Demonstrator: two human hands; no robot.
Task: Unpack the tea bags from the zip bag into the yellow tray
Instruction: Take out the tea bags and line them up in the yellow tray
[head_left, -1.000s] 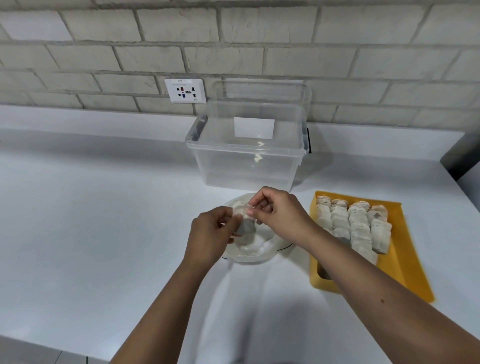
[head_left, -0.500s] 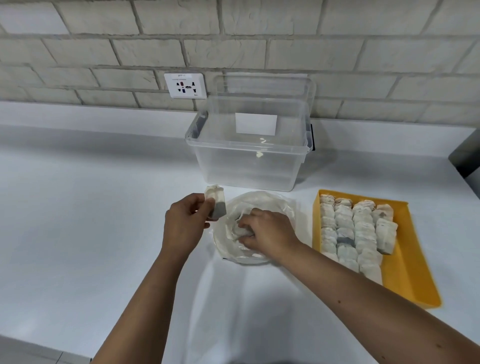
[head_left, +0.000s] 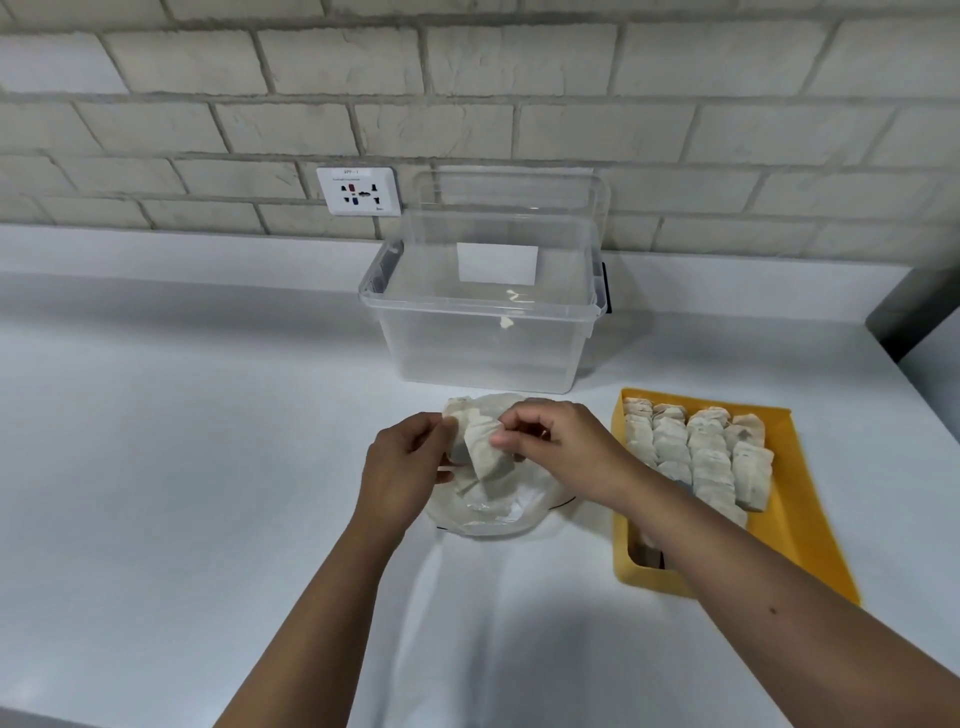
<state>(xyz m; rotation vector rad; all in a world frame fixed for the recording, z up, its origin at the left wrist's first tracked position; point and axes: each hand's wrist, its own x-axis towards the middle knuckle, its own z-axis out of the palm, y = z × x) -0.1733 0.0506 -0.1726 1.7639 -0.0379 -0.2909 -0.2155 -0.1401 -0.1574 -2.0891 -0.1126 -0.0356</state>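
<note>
**Both hands pinch tea bags above the zip bag, tray part filled**

The left hand (head_left: 402, 470) and the right hand (head_left: 553, 447) meet over the middle of the white countertop (head_left: 182, 493), fingers closed on a small bunch of tea bags (head_left: 480, 449) held between them. The left hand grips the bunch at its left edge, where one bag sticks up past the thumb; the right hand pinches a bag on the right side with thumb and forefinger. How many bags are in the bunch cannot be told, since they overlap.

Directly below the hands lies the clear zip bag (head_left: 493, 512), crumpled and flat on the countertop, with pale contents showing through the plastic.

To the right of the zip bag, near but apart from it, sits the yellow tray (head_left: 795, 525). Rows of tea bags (head_left: 698, 454) fill its far and middle parts, packed side by side; the right strip of the tray floor is bare. The right forearm crosses over the tray's near left corner.

Behind the zip bag stands an open clear plastic storage bin (head_left: 483, 338) with a white label on its back wall. A wall socket (head_left: 360, 190) is set in the brick wall (head_left: 519, 104) to the bin's left.
</note>
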